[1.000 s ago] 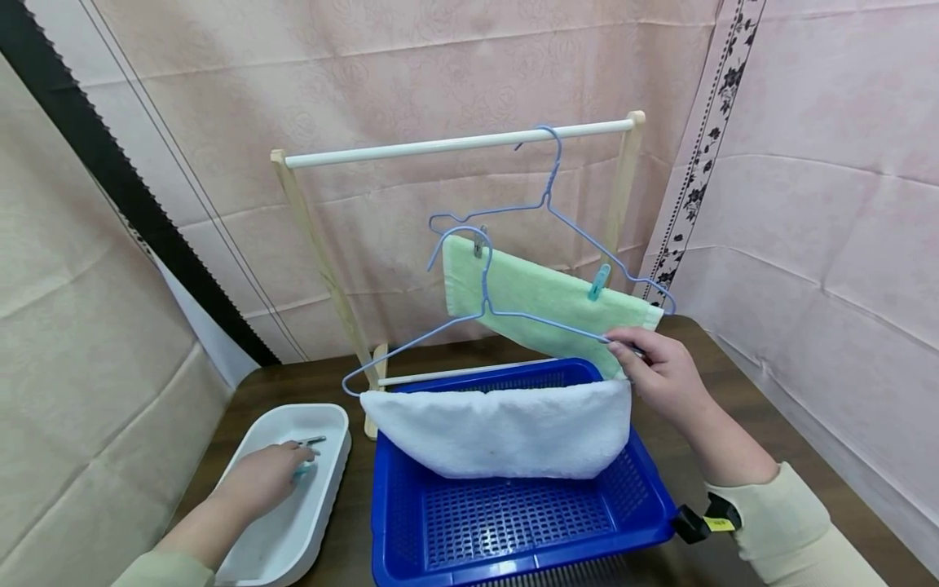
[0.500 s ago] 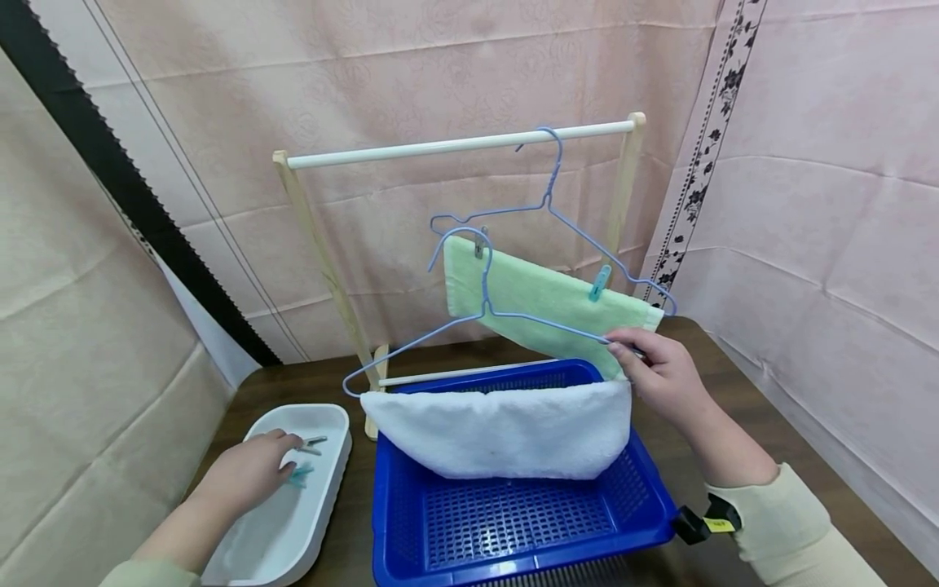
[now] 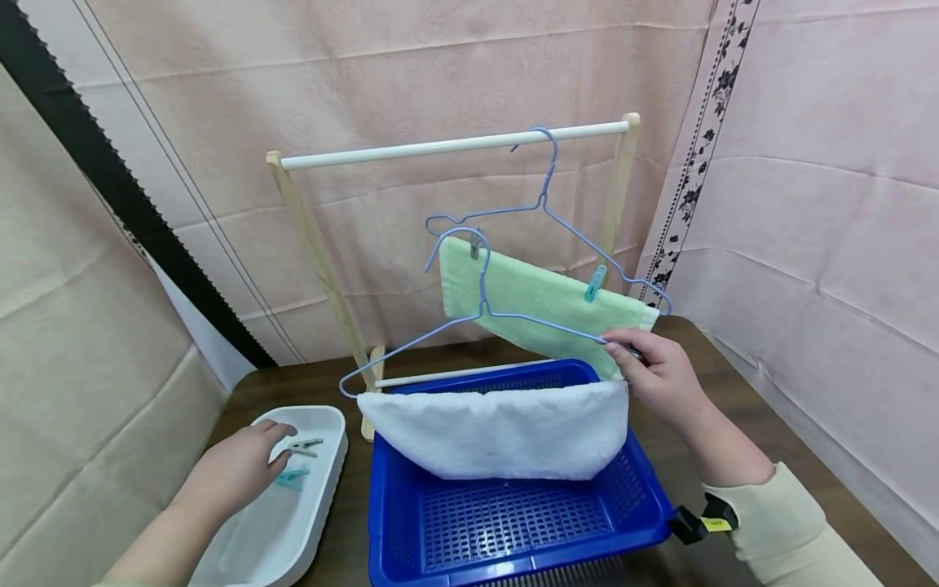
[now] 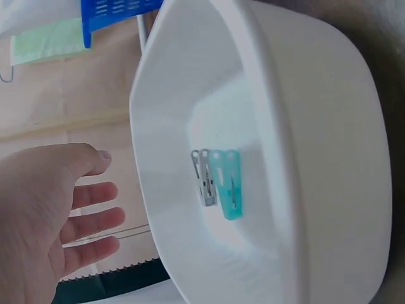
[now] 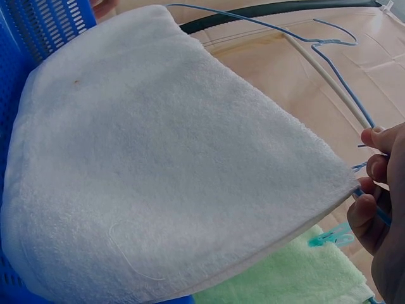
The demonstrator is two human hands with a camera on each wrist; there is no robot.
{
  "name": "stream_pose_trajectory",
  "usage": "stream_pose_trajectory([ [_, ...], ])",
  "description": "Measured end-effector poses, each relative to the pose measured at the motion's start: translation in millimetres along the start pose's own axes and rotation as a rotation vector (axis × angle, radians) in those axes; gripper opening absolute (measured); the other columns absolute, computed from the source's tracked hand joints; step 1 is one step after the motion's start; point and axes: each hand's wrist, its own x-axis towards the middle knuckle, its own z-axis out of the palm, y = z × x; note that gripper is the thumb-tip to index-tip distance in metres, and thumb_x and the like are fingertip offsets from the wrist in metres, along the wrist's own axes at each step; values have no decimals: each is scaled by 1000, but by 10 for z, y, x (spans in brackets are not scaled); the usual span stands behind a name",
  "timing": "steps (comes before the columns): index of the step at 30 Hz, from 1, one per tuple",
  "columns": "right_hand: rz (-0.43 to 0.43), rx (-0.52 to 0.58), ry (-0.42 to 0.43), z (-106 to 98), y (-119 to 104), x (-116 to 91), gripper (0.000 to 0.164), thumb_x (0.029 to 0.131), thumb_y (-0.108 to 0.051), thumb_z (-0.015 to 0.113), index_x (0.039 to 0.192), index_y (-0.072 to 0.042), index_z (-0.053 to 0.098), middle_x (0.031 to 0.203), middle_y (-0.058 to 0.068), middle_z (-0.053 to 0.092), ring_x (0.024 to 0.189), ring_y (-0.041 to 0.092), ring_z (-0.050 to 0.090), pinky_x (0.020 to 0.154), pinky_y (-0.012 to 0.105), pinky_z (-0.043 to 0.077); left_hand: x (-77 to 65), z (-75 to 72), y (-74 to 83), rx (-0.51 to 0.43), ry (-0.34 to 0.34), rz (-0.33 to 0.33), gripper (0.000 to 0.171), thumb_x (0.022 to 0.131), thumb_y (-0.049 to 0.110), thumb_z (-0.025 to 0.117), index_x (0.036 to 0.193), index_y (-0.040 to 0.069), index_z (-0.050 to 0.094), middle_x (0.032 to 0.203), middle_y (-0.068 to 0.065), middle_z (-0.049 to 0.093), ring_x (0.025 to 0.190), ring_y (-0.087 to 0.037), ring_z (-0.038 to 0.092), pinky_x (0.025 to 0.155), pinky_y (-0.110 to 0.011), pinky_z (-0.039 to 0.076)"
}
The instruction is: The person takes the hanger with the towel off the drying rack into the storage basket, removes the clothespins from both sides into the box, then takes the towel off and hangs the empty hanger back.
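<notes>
My right hand [image 3: 656,371] grips the right end of a blue wire hanger [image 3: 546,321]. A white towel [image 3: 499,432] hangs folded over that hanger's lower bar, above the blue basket [image 3: 638,522]. Over the white tray [image 3: 336,465] hovers my left hand [image 3: 233,469], fingers apart and holding nothing. In the left wrist view, a grey clothespin [image 4: 204,178] and a turquoise clothespin [image 4: 229,185] lie side by side on the tray's floor, apart from the fingers.
Behind stands a drying rack [image 3: 455,147] with a second blue hanger [image 3: 506,209] hooked on its rail. A green towel [image 3: 528,285] hangs from it, with a grey clip and a turquoise clothespin [image 3: 596,283] along its top. Cloth walls surround the wooden table [image 3: 689,359].
My left hand has drawn back and left from the clothespins, and they show more fully now. The right hand, hanger and white towel have stayed put.
</notes>
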Motion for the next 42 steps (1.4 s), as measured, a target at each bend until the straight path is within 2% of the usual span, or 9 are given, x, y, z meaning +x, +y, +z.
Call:
stream_pose_trajectory([
  [7, 9, -3, -4, -13, -21, 9, 21, 91, 12, 61, 104, -1, 71, 61, -2, 50, 42, 6, 40, 40, 23, 37, -19, -118, 185, -71, 59, -1, 31, 90, 21, 70, 118, 8, 68, 119, -13, 67, 112, -35, 62, 90, -55, 50],
  [15, -30, -11, 7, -33, -39, 59, 21, 90, 13, 61, 103, 0, 70, 60, -4, 49, 43, 4, 40, 41, 22, 37, 26, -290, 478, -156, 86, -28, 35, 94, 25, 68, 124, 9, 66, 124, -14, 66, 117, -37, 60, 93, -57, 48],
  [20, -34, -16, 5, -34, -45, 65, 21, 89, 13, 62, 103, 0, 70, 61, -4, 50, 42, 4, 39, 40, 22, 36, 23, -305, 604, -221, 116, -40, 35, 95, 26, 66, 125, 9, 66, 124, -12, 66, 112, -34, 63, 91, -55, 50],
  [26, -47, -23, 0, -38, -68, 87, 22, 90, 13, 61, 103, -1, 71, 64, -2, 54, 45, 5, 41, 42, 22, 37, 35, -318, 699, -277, 124, -71, 36, 98, 35, 63, 124, 11, 65, 120, -11, 67, 104, -31, 66, 84, -53, 53],
  [32, -71, -50, 11, -49, -71, 111, 23, 88, 14, 62, 102, -1, 71, 70, -8, 57, 50, 5, 42, 45, 21, 38, 64, -376, 810, -410, 109, -102, 50, 100, 52, 51, 125, 12, 64, 118, -7, 67, 104, -27, 65, 86, -49, 54],
  [37, -93, -27, 18, -45, -87, 125, 24, 87, 17, 61, 101, 1, 71, 68, -7, 55, 47, 4, 40, 44, 21, 37, 93, -414, 915, -532, 129, -128, 42, 101, 46, 52, 126, 14, 63, 117, -2, 67, 106, -22, 64, 87, -44, 55],
  [42, -103, -14, 22, -41, -89, 122, 24, 86, 17, 62, 101, 1, 70, 68, -4, 55, 47, 4, 39, 43, 21, 36, 96, -448, 987, -584, 147, -148, 46, 101, 51, 49, 124, 14, 64, 120, -4, 67, 109, -25, 63, 88, -46, 54],
])
